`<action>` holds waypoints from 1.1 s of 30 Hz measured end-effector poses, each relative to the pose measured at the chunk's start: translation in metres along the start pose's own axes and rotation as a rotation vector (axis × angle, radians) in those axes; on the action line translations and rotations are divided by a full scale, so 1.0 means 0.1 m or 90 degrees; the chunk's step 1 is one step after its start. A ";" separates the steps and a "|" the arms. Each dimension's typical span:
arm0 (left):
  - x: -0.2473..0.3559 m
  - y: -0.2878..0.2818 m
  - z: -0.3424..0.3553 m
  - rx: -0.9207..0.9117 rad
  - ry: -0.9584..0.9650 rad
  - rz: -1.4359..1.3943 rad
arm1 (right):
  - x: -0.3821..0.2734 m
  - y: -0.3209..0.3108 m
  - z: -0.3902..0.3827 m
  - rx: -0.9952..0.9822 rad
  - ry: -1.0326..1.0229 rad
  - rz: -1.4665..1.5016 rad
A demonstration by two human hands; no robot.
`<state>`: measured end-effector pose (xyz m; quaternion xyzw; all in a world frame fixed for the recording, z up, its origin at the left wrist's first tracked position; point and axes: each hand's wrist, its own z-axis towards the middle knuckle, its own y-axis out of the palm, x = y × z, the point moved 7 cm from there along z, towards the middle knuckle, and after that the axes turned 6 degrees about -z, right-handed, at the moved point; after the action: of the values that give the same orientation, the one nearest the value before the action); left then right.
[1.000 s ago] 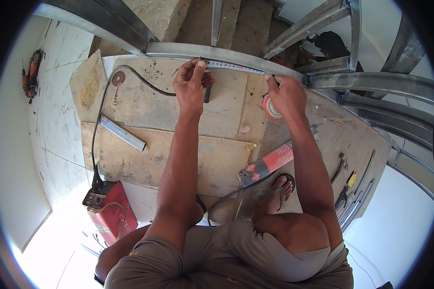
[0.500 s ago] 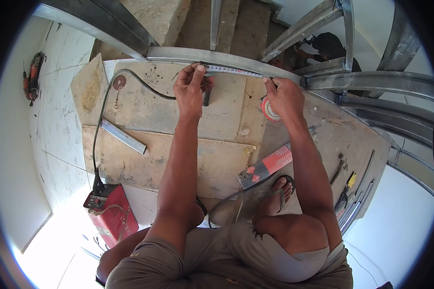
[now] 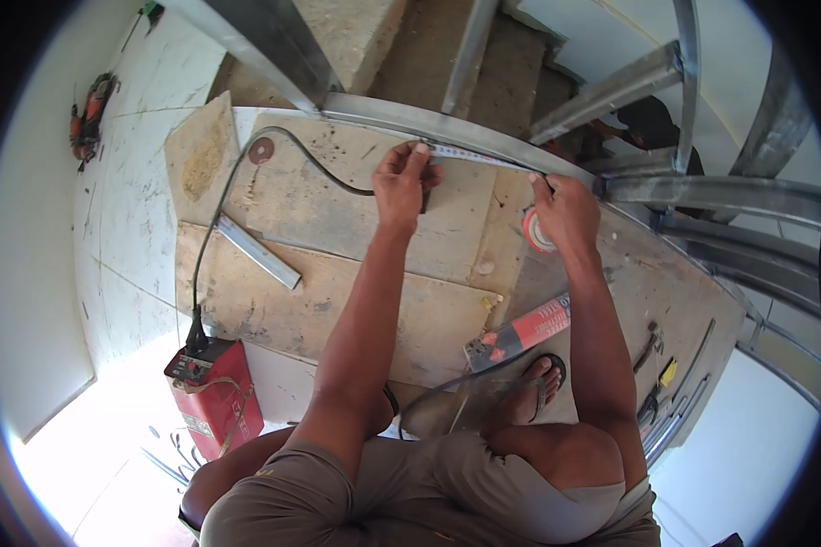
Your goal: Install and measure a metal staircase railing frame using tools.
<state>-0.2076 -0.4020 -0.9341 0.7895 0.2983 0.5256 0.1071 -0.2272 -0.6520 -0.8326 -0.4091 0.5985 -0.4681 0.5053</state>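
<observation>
A tape measure's white blade (image 3: 470, 156) is drawn out along the lower side of a curved grey metal rail (image 3: 410, 116). My left hand (image 3: 400, 187) pinches the blade near its left end, thumb on top. Below those fingers a dark handle-like piece (image 3: 425, 201) shows; a black cable (image 3: 324, 180) runs up to this hand, and whether the palm grips the piece is hidden. My right hand (image 3: 566, 214) is closed at the blade's other end, thumb against the rail. The round red-and-white tape case (image 3: 535, 230) shows beside its palm.
A red welding machine (image 3: 212, 401) stands at lower left. A metal offcut (image 3: 260, 252) and a red-grey electrode box (image 3: 520, 333) lie on the boards (image 3: 328, 301). An orange power tool (image 3: 91, 118) is at far left. Behind the bars, a person (image 3: 652, 123) crouches near the steps.
The view has shifted, so the scene sits farther right and slightly lower. Both hands keep their hold on the tape measure along the rail, with little visible movement against it.
</observation>
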 end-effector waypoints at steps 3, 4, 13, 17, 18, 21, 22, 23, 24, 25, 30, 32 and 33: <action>-0.02 0.05 -0.04 -0.005 -0.004 -0.017 | 0.03 0.03 0.00 -0.009 0.006 0.009; -0.01 0.05 -0.07 -0.005 -0.003 -0.017 | 0.05 0.02 -0.01 -0.018 0.011 0.002; 0.21 0.03 -0.21 0.012 0.061 -0.018 | -0.06 -0.01 -0.12 -0.065 -0.072 0.001; 0.21 0.01 -0.17 0.005 0.059 -0.029 | -0.11 -0.03 -0.19 -0.130 -0.070 -0.008; 0.20 0.03 -0.17 0.005 0.066 -0.024 | -0.05 -0.03 -0.19 -0.132 -0.053 -0.011; 0.17 0.12 -0.23 -0.015 0.057 -0.046 | 0.03 0.00 -0.25 -0.156 -0.073 0.023; 0.19 0.16 -0.23 -0.022 0.073 -0.057 | 0.06 -0.02 -0.25 -0.185 -0.072 0.043; 0.14 0.18 -0.23 -0.028 0.070 -0.058 | 0.10 -0.02 -0.29 -0.214 -0.072 0.064; 0.09 0.21 -0.27 -0.035 0.063 -0.054 | 0.17 -0.04 -0.35 -0.212 -0.061 0.066; 0.02 0.26 -0.30 -0.036 0.054 -0.056 | 0.24 -0.07 -0.39 -0.203 -0.063 0.070; -0.29 0.55 -0.49 -0.085 0.019 -0.056 | 0.74 -0.19 -0.54 -0.178 -0.059 0.075; -0.46 0.73 -0.58 -0.131 -0.018 -0.011 | 1.02 -0.25 -0.63 -0.152 -0.048 0.114; -0.53 0.78 -0.63 -0.154 -0.032 0.014 | 1.12 -0.28 -0.68 -0.148 -0.049 0.118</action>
<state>-0.2503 -0.5046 -0.9100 0.7869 0.2213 0.5390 0.2030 -0.3109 -0.7563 -0.8271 -0.4256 0.6641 -0.3309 0.5180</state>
